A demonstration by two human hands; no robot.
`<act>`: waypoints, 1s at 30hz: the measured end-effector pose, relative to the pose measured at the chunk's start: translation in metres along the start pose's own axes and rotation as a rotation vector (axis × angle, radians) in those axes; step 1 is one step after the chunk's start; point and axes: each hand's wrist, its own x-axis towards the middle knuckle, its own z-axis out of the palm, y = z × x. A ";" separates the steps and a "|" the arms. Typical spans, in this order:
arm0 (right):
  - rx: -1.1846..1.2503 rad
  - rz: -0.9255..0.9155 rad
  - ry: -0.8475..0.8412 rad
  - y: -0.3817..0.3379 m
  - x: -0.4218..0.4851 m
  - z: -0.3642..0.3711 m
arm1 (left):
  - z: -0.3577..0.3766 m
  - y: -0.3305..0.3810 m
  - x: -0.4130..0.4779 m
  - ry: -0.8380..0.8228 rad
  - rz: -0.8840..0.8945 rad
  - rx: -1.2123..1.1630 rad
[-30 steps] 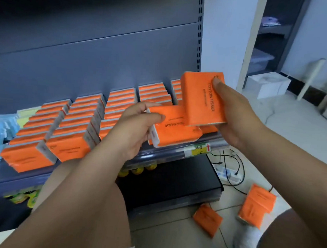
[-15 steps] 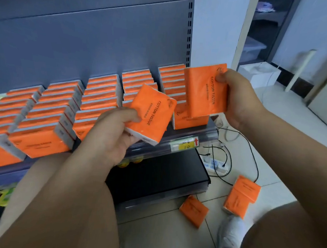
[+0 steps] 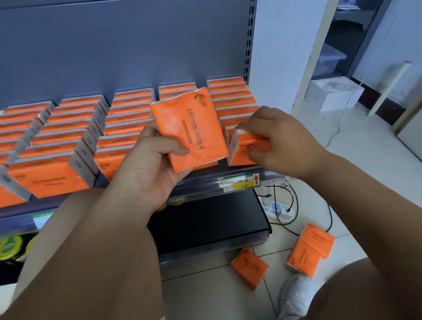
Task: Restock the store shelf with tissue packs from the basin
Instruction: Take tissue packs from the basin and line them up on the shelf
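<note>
Your right hand (image 3: 275,141) pinches an orange plastic-wrapped tissue pack (image 3: 244,150) standing on the grey metal shelf (image 3: 199,183) just above the yellow price label (image 3: 240,184), probably squaring that row, while your left hand (image 3: 153,167) grips a second orange pack (image 3: 189,131) above-left of the label, ready next.

two hands (image 3: 148,171) (image 3: 281,141), two held tissue packs (image 3: 189,131) (image 3: 242,151), three floor packs (image 3: 249,268) (image 3: 319,240) (image 3: 301,261), one power strip (image 3: 279,211)

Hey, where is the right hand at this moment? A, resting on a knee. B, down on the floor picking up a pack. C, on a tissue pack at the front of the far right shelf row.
C: the right hand grips a tissue pack at the front of the rightmost row on the shelf, while the left hand holds a second pack up.
</note>
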 end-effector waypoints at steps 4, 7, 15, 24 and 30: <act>-0.215 -0.010 -0.001 -0.004 0.005 0.010 | -0.002 -0.001 -0.001 0.010 0.042 -0.022; -0.308 -0.001 -0.007 -0.007 0.006 0.015 | -0.005 0.000 -0.002 0.024 0.039 -0.061; -0.308 0.087 -0.019 -0.013 0.004 0.018 | -0.015 0.000 -0.001 0.101 0.060 0.097; 0.178 0.096 0.281 -0.050 -0.001 0.027 | -0.025 -0.009 0.002 0.164 0.178 0.254; 0.703 0.324 0.217 -0.077 -0.002 0.028 | -0.027 -0.018 0.004 0.168 0.408 0.541</act>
